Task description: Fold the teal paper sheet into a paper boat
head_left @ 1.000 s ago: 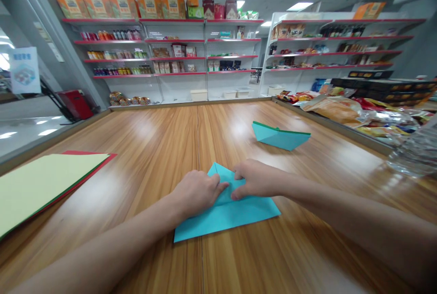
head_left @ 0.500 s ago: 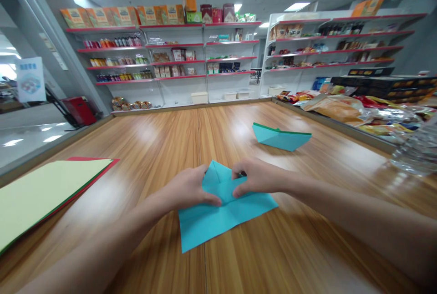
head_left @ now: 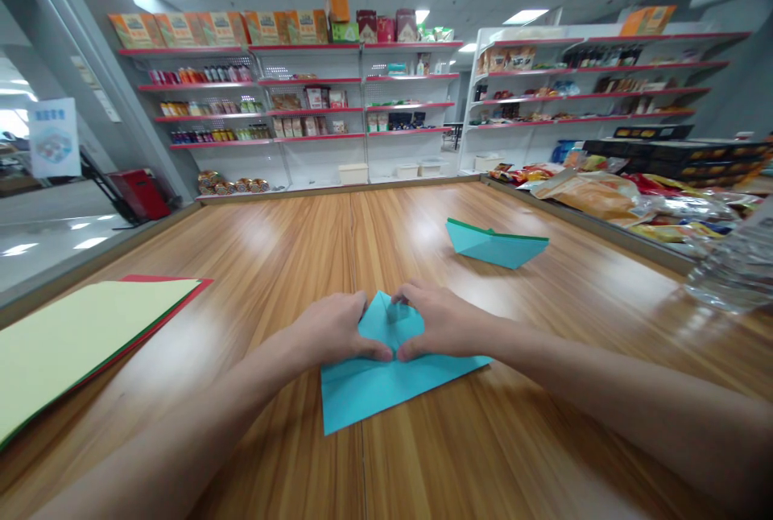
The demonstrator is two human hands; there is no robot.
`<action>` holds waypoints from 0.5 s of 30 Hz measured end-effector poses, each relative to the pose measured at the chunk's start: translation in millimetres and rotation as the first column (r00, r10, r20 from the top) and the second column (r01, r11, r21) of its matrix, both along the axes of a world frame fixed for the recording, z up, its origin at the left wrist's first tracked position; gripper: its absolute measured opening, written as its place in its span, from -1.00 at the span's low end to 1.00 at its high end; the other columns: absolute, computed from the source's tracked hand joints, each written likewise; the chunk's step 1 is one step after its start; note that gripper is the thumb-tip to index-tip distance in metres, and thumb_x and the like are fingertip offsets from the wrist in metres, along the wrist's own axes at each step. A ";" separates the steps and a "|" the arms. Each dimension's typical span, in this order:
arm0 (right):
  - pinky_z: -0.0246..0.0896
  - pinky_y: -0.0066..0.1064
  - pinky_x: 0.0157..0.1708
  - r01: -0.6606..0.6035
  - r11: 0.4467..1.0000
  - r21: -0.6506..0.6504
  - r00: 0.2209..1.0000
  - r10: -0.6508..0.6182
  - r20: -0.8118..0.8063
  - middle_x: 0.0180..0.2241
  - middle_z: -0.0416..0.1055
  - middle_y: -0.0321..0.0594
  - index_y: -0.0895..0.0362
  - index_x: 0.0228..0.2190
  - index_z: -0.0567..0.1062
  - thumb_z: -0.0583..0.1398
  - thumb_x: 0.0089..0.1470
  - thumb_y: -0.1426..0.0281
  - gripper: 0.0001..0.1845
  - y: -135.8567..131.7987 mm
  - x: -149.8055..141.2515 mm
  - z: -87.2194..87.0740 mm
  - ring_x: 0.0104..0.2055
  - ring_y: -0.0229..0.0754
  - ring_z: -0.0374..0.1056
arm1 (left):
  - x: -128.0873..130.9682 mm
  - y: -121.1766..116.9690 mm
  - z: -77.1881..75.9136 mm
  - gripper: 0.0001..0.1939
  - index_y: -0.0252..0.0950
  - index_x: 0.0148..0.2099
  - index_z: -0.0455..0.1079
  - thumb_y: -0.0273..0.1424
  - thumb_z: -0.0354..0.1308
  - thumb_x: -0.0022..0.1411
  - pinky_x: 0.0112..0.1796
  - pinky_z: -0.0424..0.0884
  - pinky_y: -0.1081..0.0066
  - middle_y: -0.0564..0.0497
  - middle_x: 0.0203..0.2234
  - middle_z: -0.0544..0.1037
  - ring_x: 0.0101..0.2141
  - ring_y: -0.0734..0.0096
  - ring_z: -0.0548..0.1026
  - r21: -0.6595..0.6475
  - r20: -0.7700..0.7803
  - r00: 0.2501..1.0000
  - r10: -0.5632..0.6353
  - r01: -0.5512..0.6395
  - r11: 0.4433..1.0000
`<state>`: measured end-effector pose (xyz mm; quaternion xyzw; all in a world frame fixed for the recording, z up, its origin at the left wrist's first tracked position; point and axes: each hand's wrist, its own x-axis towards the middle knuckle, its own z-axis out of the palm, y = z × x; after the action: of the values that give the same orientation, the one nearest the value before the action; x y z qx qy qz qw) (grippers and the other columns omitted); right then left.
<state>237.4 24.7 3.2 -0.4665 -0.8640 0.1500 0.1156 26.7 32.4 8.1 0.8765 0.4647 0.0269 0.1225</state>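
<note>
A sheet of light blue paper (head_left: 395, 395), folded to a point at its far end, lies on the wooden table in front of me. My left hand (head_left: 338, 332) grips its left edge, with the thumb stretched across the top near the centre crease. From the other side my right hand (head_left: 438, 323) holds the paper, its thumb tip almost meeting the left thumb and its index finger bent over the upper fold. The fingers under or behind the paper are partly hidden. Beyond the right hand stands a folded paper boat (head_left: 498, 246), blue with a green upper edge.
At the left lies a stack of coloured paper (head_left: 90, 327), pale yellow over green and red. A clear plastic container (head_left: 730, 270) stands at the right edge. Snack bags (head_left: 604, 194) lie past the table's right rim. Stocked shelves (head_left: 314, 109) line the back.
The paper has turned slightly and its near edge has shifted. My left hand has opened from a press on top to a hold at the left edge. My right thumb has moved left toward the crease.
</note>
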 end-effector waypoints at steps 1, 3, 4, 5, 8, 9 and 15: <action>0.20 -0.20 -0.14 0.024 1.000 -0.007 1.000 -0.024 0.013 -0.09 0.33 -0.06 0.13 -0.06 0.35 0.34 -0.34 0.02 -0.20 0.3 -1.1 -0.6 -0.06 0.06 0.27 | -0.8 1.0 -0.2 -0.33 -0.26 -0.24 0.30 0.23 0.07 -0.14 -0.48 0.20 0.38 -0.08 -0.32 0.50 -0.35 0.18 0.45 -0.010 0.006 1.000 -0.011 0.011 1.000; 0.21 -0.18 -0.15 0.075 0.996 -0.040 0.996 -0.072 0.057 -0.08 0.32 -0.02 0.16 -0.05 0.34 0.33 -0.38 -0.01 -0.15 0.8 -3.2 0.8 -0.05 0.10 0.27 | -2.8 2.3 0.0 -0.34 -0.26 -0.25 0.28 0.22 0.08 -0.13 -0.49 0.19 0.38 -0.07 -0.33 0.49 -0.36 0.19 0.44 -0.027 0.013 1.000 -0.025 0.026 0.999; 0.21 -0.17 -0.16 0.101 0.993 -0.057 0.992 -0.096 0.084 -0.08 0.33 -0.01 0.16 -0.06 0.34 0.33 -0.39 -0.02 -0.13 1.1 -3.8 2.6 -0.05 0.12 0.27 | -3.9 2.6 0.4 -0.35 -0.26 -0.25 0.28 0.22 0.09 -0.13 -0.49 0.19 0.38 -0.06 -0.33 0.48 -0.37 0.19 0.44 -0.040 0.016 0.999 -0.030 0.030 0.999; 0.21 -0.17 -0.17 0.122 0.990 -0.076 0.987 -0.113 0.110 -0.09 0.34 -0.01 0.16 -0.07 0.34 0.33 -0.40 -0.04 -0.13 1.5 -3.9 4.7 -0.05 0.13 0.27 | -5.1 2.6 0.9 -0.36 -0.26 -0.25 0.27 0.20 0.11 -0.14 -0.48 0.20 0.39 -0.05 -0.33 0.48 -0.37 0.21 0.44 -0.057 0.020 0.999 -0.036 0.037 0.998; 0.22 -0.16 -0.20 0.162 0.980 -0.117 0.977 -0.143 0.156 -0.11 0.36 -0.02 0.14 -0.08 0.35 0.33 -0.42 -0.03 -0.14 3.9 0.3 10.7 -0.08 0.15 0.30 | -8.3 1.4 2.5 -0.38 -0.25 -0.23 0.28 0.16 0.16 -0.14 -0.45 0.24 0.39 -0.02 -0.33 0.46 -0.36 0.24 0.43 -0.113 0.047 0.997 -0.055 0.060 0.992; 0.22 -0.16 -0.22 0.172 0.977 -0.130 0.975 -0.150 0.163 -0.11 0.37 -0.02 0.15 -0.08 0.34 0.33 -0.43 -0.03 -0.13 5.3 3.4 11.9 -0.10 0.14 0.31 | -9.0 0.5 3.0 -0.38 -0.26 -0.22 0.28 0.15 0.16 -0.13 -0.44 0.26 0.39 -0.02 -0.33 0.46 -0.36 0.24 0.43 -0.128 0.050 0.997 -0.057 0.063 0.990; 0.23 -0.14 -0.17 0.235 0.963 -0.129 0.961 -0.210 0.179 -0.06 0.34 0.10 0.26 0.02 0.28 0.35 -0.48 -0.03 0.04 16.7 24.1 10.5 -0.07 0.18 0.30 | -9.6 -7.2 6.5 -0.16 -0.26 0.19 0.11 0.09 0.16 -0.04 -0.06 0.24 0.12 -0.25 0.09 0.25 0.06 -0.06 0.24 -0.001 0.031 0.994 -0.106 0.106 0.994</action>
<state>261.5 41.4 13.7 -0.5790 -0.7989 0.1610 0.0251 17.1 25.1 14.7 0.8992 0.4157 0.0335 0.1321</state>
